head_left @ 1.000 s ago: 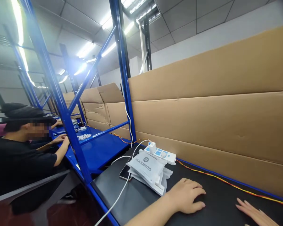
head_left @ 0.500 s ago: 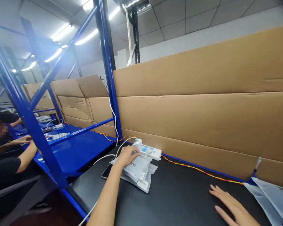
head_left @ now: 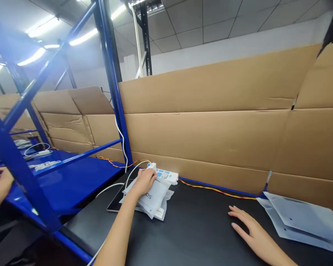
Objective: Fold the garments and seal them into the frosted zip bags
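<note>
The view is swinging rightward, bringing the translucent plastic bags (head_left: 299,221) in beside the spread right hand (head_left: 252,231) on the black counter (head_left: 188,229), while the left hand (head_left: 145,181) is pressing curled fingers, pinching or not I cannot tell, onto the white ROCKBROS pouch (head_left: 152,199), its long axis slanting up toward the power strip (head_left: 166,175).

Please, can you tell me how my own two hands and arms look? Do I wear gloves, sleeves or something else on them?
The left hand and right hand are bare, with no gloves. The left forearm and right forearm are bare too: no sleeve shows in this view. I see no ring, watch, bracelet, cable or marking on either arm.
</note>
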`<action>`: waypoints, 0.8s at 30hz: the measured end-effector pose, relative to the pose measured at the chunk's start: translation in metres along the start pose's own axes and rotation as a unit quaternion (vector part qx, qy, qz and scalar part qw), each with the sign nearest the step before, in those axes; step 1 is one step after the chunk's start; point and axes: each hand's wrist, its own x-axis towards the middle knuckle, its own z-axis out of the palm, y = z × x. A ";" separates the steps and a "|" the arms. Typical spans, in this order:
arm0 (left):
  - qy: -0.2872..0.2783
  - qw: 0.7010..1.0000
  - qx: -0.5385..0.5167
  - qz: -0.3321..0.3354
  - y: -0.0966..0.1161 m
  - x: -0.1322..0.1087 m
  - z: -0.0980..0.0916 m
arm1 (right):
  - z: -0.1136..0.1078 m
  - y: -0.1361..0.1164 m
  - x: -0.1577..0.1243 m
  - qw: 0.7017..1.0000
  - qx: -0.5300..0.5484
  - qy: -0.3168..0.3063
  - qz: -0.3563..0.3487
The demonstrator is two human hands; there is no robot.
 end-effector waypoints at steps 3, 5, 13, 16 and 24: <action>-0.017 0.996 -0.032 0.083 0.067 0.002 0.011 | -0.009 -0.030 0.001 0.987 0.159 -0.002 0.036; -0.049 0.986 -0.057 0.151 0.121 -0.003 0.031 | -0.013 -0.051 0.000 0.962 0.267 -0.035 0.043; -0.109 0.954 -0.254 0.117 0.155 -0.016 0.094 | -0.027 -0.051 -0.022 0.958 0.252 -0.052 0.126; -0.214 0.889 -0.404 0.036 0.128 -0.009 0.109 | -0.041 -0.042 -0.026 0.955 0.251 -0.077 0.138; -0.313 0.804 -0.504 0.038 0.137 -0.015 0.125 | -0.075 -0.042 -0.029 0.978 0.117 -0.125 0.121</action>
